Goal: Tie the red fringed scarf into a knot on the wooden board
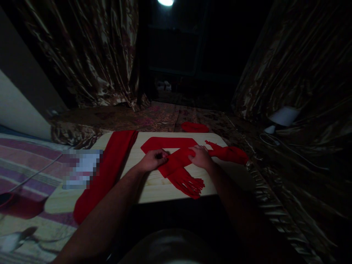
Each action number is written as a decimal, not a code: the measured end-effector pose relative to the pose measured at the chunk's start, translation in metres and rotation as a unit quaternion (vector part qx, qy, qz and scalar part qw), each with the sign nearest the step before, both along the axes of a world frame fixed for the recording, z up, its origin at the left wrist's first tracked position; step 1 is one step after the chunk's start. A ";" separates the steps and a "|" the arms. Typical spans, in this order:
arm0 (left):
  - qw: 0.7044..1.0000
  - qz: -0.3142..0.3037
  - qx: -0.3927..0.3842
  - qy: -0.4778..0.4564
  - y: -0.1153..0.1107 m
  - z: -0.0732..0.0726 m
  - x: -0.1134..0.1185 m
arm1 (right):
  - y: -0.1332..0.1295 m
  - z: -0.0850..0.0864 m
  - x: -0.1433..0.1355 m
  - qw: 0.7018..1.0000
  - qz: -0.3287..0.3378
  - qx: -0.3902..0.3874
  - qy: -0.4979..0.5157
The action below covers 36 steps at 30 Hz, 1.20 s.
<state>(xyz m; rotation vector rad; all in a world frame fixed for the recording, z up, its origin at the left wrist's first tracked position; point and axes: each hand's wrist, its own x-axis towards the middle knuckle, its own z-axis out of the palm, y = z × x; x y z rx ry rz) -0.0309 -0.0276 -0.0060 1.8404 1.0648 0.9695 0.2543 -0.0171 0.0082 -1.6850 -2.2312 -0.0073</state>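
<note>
Loose folds, poor light

Both hands were at work on a red scarf lying in crossed, angled lengths on the pale table, roughly mid-top. The left hand point(154, 160) was at the scarf point(176, 164), by the left edge of the crossing band; thumb and finger were close together, but I could not tell whether cloth was caught between them. The right hand point(200, 156) lay over the band's upper right part, fingers bent and thumb a little apart; whether it nipped a fold beneath, I could not make out.

Main risk, in my judgement: a tug from the left hand with too little weight under the right could have skewed the crossing. The fringe point(189, 185) lay loose near the table's front edge, its strands likely to tangle or get tucked under a careless fold.

A second red piece point(235, 154) reached the right edge of the table point(136, 148), close to the right forearm; a sweep of that arm might have dragged it off. On the left, a long red cloth point(107, 168) ran past the front edge beside the left forearm, so a snagging elbow could have pulled it down.

Dim room: a crooked edge could easily have passed unseen.
</note>
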 end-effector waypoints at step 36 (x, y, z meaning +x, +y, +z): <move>0.998 -0.039 0.039 0.042 0.007 -0.008 -0.003 | 0.069 0.052 0.013 0.959 0.063 -0.272 -0.051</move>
